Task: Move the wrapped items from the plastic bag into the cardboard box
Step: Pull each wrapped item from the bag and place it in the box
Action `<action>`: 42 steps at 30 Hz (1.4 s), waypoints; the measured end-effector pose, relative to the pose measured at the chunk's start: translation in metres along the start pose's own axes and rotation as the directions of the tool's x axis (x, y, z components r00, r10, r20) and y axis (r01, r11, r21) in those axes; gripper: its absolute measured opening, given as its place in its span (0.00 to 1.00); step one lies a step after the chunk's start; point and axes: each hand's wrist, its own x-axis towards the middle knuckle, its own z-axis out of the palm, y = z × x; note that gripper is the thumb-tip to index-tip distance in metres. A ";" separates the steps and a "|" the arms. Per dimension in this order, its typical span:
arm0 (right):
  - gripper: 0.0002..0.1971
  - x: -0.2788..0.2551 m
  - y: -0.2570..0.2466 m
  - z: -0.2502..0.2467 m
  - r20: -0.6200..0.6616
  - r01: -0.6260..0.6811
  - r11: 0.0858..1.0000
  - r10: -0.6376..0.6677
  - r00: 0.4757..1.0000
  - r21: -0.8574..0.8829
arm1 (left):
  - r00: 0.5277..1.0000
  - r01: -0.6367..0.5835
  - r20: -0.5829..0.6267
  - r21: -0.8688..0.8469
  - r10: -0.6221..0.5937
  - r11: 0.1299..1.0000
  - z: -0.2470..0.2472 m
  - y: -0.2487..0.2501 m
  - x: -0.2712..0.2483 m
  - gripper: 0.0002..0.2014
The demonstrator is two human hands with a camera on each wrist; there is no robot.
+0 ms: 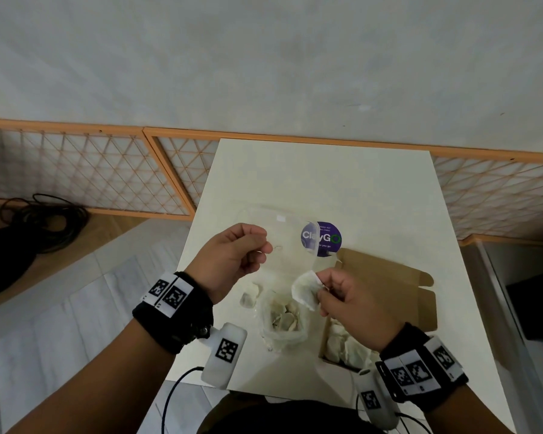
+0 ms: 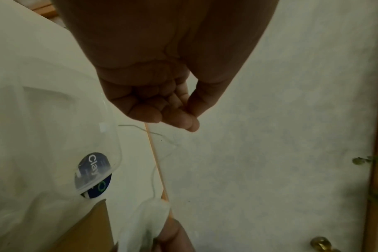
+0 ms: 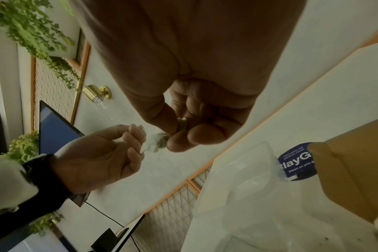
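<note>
Right now one wrapped item, a white tea-bag-like sachet (image 1: 304,291), is pinched in the right hand (image 1: 355,308), lifted above the table between the plastic bag (image 1: 281,327) and the cardboard box (image 1: 373,311). A thin string (image 2: 160,156) runs from it up to the left hand (image 1: 232,258), whose thumb and forefinger are closed on its end; the other fingers are curled. The step in hand looks like freeing this sachet's string before it is dropped. Next, I judge, the left hand must let the string go and the right must carry the sachet rightward and down into the box, where several sachets already lie at the near end.

More sachets remain in the bag, which stands open near the table's (image 1: 295,170) front edge, and two or so lie loose on the table just left of it. Beyond the hands lies a clear plastic lid or tray (image 1: 282,223) partly over a purple ClayGo sticker (image 1: 325,238). The box's raised flap (image 1: 386,270) stands on the far side, not across the path. The trailing string could snag on the bag.
</note>
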 end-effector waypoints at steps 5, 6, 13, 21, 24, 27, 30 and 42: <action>0.11 0.000 -0.001 0.000 0.002 -0.033 0.999 0.033 0.999 0.013 | 0.989 -0.059 -0.118 0.223 0.087 0.973 0.000 -0.007 0.003 0.02; 0.12 0.001 -0.003 0.000 0.002 -0.038 0.999 0.038 0.999 0.023 | 0.989 -0.069 -0.108 0.277 0.102 0.958 0.001 -0.010 0.002 0.04; 0.08 0.014 -0.029 0.004 0.004 -0.010 0.993 0.010 1.000 0.120 | 0.979 -0.177 0.154 0.328 0.132 0.928 0.017 -0.022 -0.012 0.13; 0.06 0.043 -0.015 0.024 -0.046 -0.014 0.996 0.010 0.999 -0.092 | 0.950 -0.307 0.055 0.324 0.306 0.895 0.002 -0.016 -0.019 0.03; 0.05 0.058 0.029 0.041 0.050 -0.048 0.855 0.085 0.995 -0.517 | 0.948 -0.299 0.032 0.419 0.315 0.858 -0.011 -0.016 -0.026 0.04; 0.09 0.068 0.060 0.059 0.145 -0.019 0.672 0.186 0.972 -0.741 | 0.953 -0.267 -0.012 0.438 0.302 0.858 -0.024 -0.021 -0.030 0.04; 0.09 0.073 0.079 0.075 0.225 0.068 0.504 0.257 0.940 -0.861 | 0.958 -0.253 -0.015 0.434 0.288 0.864 -0.034 -0.027 -0.033 0.05; 0.05 0.071 0.084 0.082 0.162 -0.012 0.552 0.265 0.951 -0.834 | 0.965 -0.178 -0.091 0.460 0.246 0.870 -0.041 -0.032 -0.036 0.05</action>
